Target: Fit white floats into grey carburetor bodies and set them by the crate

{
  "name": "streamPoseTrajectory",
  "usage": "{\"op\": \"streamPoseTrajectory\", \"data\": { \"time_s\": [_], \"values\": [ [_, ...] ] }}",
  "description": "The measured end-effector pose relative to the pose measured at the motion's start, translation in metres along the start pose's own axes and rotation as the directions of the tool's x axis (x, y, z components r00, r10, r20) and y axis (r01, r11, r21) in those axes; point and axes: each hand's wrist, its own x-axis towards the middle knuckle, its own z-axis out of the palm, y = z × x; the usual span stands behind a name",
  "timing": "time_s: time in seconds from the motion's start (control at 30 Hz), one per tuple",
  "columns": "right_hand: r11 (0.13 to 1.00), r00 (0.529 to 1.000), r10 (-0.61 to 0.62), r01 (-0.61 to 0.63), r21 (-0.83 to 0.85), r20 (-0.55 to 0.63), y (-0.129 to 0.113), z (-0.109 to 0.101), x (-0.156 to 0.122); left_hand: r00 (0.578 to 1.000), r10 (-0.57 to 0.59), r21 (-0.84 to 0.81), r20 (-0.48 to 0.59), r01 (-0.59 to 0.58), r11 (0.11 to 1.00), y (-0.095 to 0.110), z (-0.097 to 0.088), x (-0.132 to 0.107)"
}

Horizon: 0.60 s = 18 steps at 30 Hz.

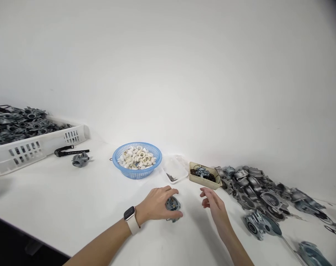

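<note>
My left hand [159,204], with a watch on its wrist, is wrapped around a grey metal carburetor body [172,204] on the white table. The body's open side faces up and shows a small brass-coloured part inside; the hand covers its left side. To the right, my right hand [212,203] hovers over the table with fingers loosely bent and apart, and I see nothing in it. Nearest to that hand is a cream tray [202,181] holding black rings and a metal part. A shallow white tray [175,169] with a few thin brown pieces lies beyond the left hand.
A blue basket [137,174] holds white ring-like pieces. At the left, a white crate [46,144] is heaped with carburetor bodies; a black strap watch [71,151] and a loose carburetor body [80,159] lie nearby. Grey metal covers [253,188] pile up at the right, before the wall.
</note>
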Motion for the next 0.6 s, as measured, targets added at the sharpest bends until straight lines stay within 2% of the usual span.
{"op": "streamPoseTrajectory", "data": {
  "time_s": [0.1, 0.17, 0.27, 0.33, 0.4, 0.47, 0.57, 0.6],
  "values": [
    [0.984, 0.999, -0.052, 0.050, -0.173, -0.005, -0.007, 0.001, 0.000, 1.000, -0.024, -0.083, 0.009, 0.025, 0.996, -0.003, -0.006, 0.001],
    [0.970, 0.998, -0.062, 0.067, -0.232, 0.027, -0.020, 0.012, 0.002, 0.999, -0.027, -0.142, 0.019, 0.029, 0.989, -0.006, -0.007, 0.001],
    [0.941, 0.974, -0.149, 0.193, -0.277, 0.172, -0.047, 0.045, 0.009, 0.999, -0.022, -0.205, 0.036, 0.029, 0.978, -0.011, -0.005, 0.003],
    [0.881, 0.921, -0.249, 0.344, -0.324, 0.300, -0.067, 0.078, 0.017, 0.998, -0.035, -0.226, 0.047, 0.045, 0.973, -0.013, -0.003, 0.005],
    [0.777, 0.844, -0.344, 0.502, -0.380, 0.412, -0.085, 0.116, 0.028, 0.997, -0.067, -0.237, 0.049, 0.077, 0.968, -0.015, -0.001, 0.006],
    [0.635, 0.762, -0.370, 0.625, -0.454, 0.531, -0.099, 0.155, 0.039, 0.996, -0.086, -0.253, 0.038, 0.093, 0.963, -0.017, 0.000, 0.007],
    [0.376, 0.679, -0.247, 0.725, -0.577, 0.691, -0.107, 0.210, 0.055, 1.000, -0.030, -0.307, 0.009, 0.031, 0.951, -0.017, 0.000, 0.006],
    [0.330, 0.655, -0.201, 0.745, -0.579, 0.728, -0.106, 0.226, 0.059, 1.000, -0.008, -0.320, 0.003, 0.009, 0.947, -0.017, 0.000, 0.006]
  ]
}}
